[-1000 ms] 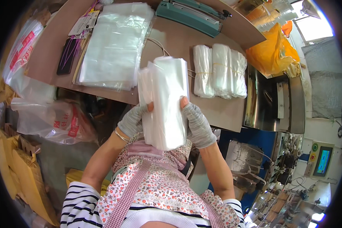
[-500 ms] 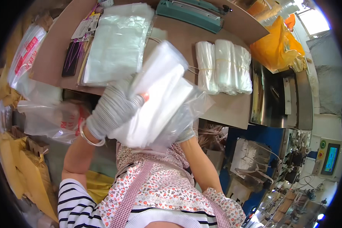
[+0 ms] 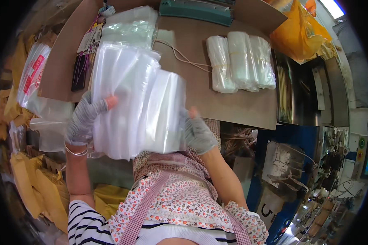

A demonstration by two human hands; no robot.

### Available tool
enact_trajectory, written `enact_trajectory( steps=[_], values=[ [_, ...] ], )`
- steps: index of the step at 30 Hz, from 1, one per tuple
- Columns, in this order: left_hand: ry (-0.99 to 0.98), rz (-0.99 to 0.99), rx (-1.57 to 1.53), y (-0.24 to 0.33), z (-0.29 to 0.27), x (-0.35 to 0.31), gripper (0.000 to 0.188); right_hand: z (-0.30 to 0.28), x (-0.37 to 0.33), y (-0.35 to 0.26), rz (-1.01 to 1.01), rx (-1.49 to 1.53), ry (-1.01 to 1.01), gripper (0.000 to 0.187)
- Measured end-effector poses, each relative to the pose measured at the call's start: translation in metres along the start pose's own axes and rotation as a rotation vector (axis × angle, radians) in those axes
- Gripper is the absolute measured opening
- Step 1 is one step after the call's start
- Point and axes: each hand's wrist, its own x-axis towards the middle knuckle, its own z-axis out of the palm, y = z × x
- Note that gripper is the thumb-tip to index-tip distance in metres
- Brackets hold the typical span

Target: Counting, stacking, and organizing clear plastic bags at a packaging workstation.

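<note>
A thick stack of clear plastic bags (image 3: 122,94) is held up in front of me, fanned into a larger left part and a smaller right part. My left hand (image 3: 86,118), in a grey ribbed glove with the thumb tip bare, is closed on its left edge, thumb on the front and fingers hidden behind. My right hand (image 3: 200,132), gloved alike, is at the stack's right edge with its thumb raised. Its fingers are blurred and partly hidden, so its grip cannot be made out. Behind the held stack, more clear bags (image 3: 131,24) lie on the brown table (image 3: 188,34).
Three banded bundles of clear bags (image 3: 242,61) lie at the table's right. A green bag sealer (image 3: 196,12) stands at the back. Beyond the right edge are an orange bag (image 3: 296,30) and a metal-and-blue machine (image 3: 270,163). Brown paper packaging (image 3: 41,188) is at the left.
The bag stack has swung left and turned more upright, spreading into two parts. My left hand has moved left with it; my right hand has come out from behind the bags to their right edge.
</note>
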Motion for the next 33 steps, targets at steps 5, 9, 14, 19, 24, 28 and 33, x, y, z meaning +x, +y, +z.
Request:
enact_trajectory(
  steps=[5,9,14,19,24,28,33],
  values=[
    [0.021,-0.162,-0.363,-0.019,0.008,-0.008,0.044,0.031,0.006,0.003,0.271,0.111,-0.271,0.067],
    [-0.137,-0.2,-0.701,-0.095,-0.027,-0.01,0.047,0.046,-0.006,-0.009,0.305,0.01,-0.387,0.07],
    [-0.165,0.016,-0.13,-0.155,-0.006,-0.017,0.048,0.055,-0.032,-0.024,0.258,-0.06,-0.314,0.079],
    [-0.187,-0.223,-1.098,-0.175,0.047,-0.015,0.046,0.052,-0.046,-0.037,0.18,-0.217,-0.233,0.08],
    [-0.266,-0.227,-1.179,-0.18,0.074,-0.002,0.066,0.062,-0.068,-0.057,0.049,-0.506,-0.055,0.073],
    [-0.299,-0.146,-1.286,-0.179,0.109,0.001,0.077,0.079,-0.083,-0.066,0.031,-0.545,0.09,0.065],
    [-0.507,-0.177,-1.537,-0.19,0.114,0.006,0.096,0.067,-0.096,-0.077,-0.093,-0.567,0.241,0.057]
  ],
)
